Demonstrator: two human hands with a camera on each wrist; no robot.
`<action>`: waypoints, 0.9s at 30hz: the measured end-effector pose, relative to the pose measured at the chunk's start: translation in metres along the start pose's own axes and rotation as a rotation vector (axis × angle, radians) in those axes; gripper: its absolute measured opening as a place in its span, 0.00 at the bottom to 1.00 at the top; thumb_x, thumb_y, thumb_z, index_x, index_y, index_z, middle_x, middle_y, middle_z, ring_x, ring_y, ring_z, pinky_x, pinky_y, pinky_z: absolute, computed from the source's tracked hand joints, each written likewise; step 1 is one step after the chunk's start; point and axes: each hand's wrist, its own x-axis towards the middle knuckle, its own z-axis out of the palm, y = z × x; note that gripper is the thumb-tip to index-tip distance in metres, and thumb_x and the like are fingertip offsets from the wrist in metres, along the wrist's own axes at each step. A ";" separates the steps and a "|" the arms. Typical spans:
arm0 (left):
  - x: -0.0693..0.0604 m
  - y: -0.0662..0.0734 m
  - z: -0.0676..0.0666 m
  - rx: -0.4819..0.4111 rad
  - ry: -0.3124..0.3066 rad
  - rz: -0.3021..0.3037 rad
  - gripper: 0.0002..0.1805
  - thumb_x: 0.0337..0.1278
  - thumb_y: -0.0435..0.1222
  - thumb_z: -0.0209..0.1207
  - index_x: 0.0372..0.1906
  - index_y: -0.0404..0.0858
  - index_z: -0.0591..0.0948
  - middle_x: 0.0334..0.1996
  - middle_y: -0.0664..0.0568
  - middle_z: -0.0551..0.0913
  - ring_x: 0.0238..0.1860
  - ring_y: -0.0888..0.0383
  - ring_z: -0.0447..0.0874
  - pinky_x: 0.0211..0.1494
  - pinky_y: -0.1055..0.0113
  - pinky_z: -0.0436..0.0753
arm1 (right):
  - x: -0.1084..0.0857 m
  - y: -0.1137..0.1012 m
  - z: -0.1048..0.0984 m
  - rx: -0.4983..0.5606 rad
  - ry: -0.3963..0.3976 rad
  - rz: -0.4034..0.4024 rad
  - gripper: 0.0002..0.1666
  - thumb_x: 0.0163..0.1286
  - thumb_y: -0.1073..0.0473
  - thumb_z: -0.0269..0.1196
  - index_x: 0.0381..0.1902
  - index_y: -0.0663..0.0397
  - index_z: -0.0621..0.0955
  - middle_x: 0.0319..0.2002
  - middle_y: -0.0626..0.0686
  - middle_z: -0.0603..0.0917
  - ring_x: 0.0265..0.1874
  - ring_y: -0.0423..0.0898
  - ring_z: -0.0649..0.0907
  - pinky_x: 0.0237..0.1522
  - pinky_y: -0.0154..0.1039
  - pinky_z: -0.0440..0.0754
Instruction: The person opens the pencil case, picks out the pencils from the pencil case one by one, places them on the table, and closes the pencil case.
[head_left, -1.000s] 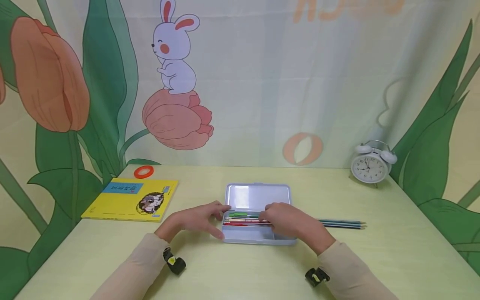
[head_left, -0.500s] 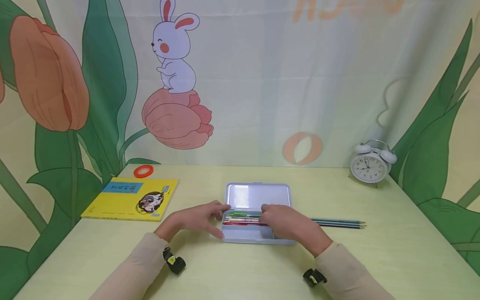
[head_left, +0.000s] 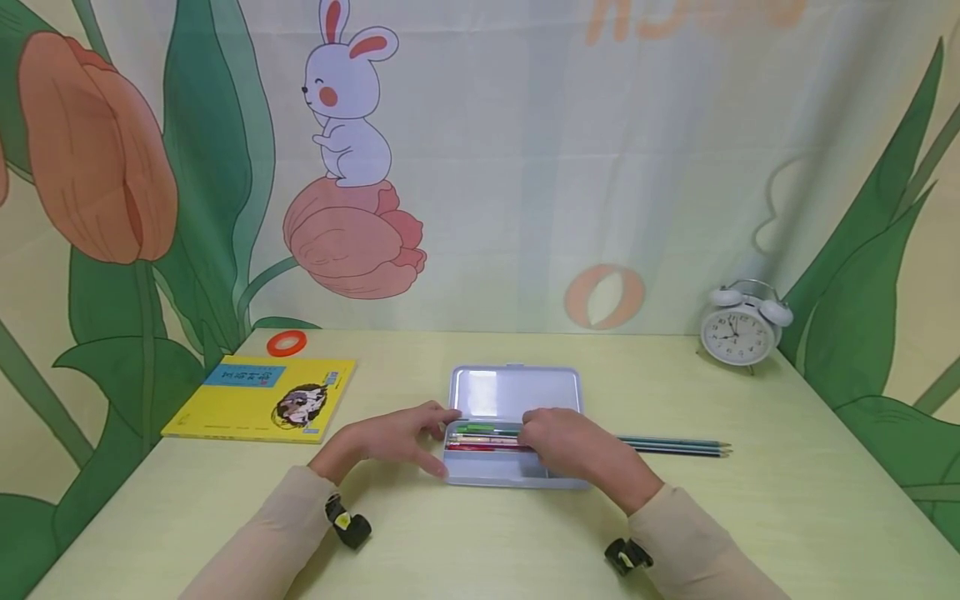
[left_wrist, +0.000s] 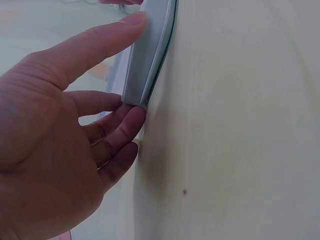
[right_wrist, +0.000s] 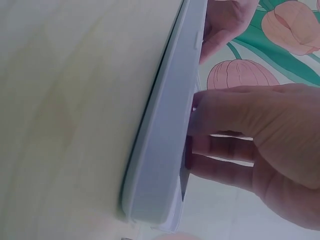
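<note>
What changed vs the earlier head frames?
The right hand eased slightly left at the open pencil case; no new grasp or release shows. The left hand stays at the case's left end; yellow book and clock look unmoved. The pencils show no clear shift.

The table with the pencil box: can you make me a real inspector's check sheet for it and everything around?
Surface: pale table, with a small dark spot in the left wrist view.
Job's things: pencil box open, red and green pens inside; dark pencils stick out to the right from behind the right hand.
Clutter: yellow book, orange ring, white alarm clock.
Grips: left hand holds the box's left end; right hand reaches into the box, fingertips hidden.
Cables: nothing seen.
Surroundings: backdrop printed with tulips and a bunny.
</note>
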 end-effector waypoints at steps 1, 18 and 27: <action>0.000 0.000 0.000 -0.001 0.000 0.000 0.49 0.48 0.46 0.76 0.75 0.42 0.65 0.53 0.55 0.73 0.56 0.54 0.71 0.60 0.54 0.70 | 0.000 0.000 0.000 -0.002 0.001 -0.010 0.11 0.60 0.72 0.68 0.37 0.53 0.90 0.29 0.48 0.80 0.25 0.42 0.73 0.32 0.35 0.75; -0.002 0.002 -0.001 0.003 0.000 -0.002 0.49 0.48 0.46 0.76 0.76 0.43 0.65 0.54 0.55 0.73 0.57 0.54 0.70 0.61 0.54 0.70 | -0.004 0.006 -0.005 0.050 -0.044 0.011 0.21 0.64 0.71 0.64 0.48 0.44 0.89 0.34 0.48 0.83 0.29 0.44 0.76 0.37 0.40 0.78; -0.001 0.000 0.000 0.003 0.002 -0.006 0.49 0.48 0.46 0.76 0.76 0.43 0.65 0.54 0.55 0.73 0.57 0.54 0.70 0.61 0.54 0.70 | -0.018 0.024 -0.015 0.193 -0.016 -0.011 0.21 0.62 0.75 0.62 0.45 0.47 0.90 0.33 0.47 0.84 0.28 0.42 0.74 0.33 0.36 0.75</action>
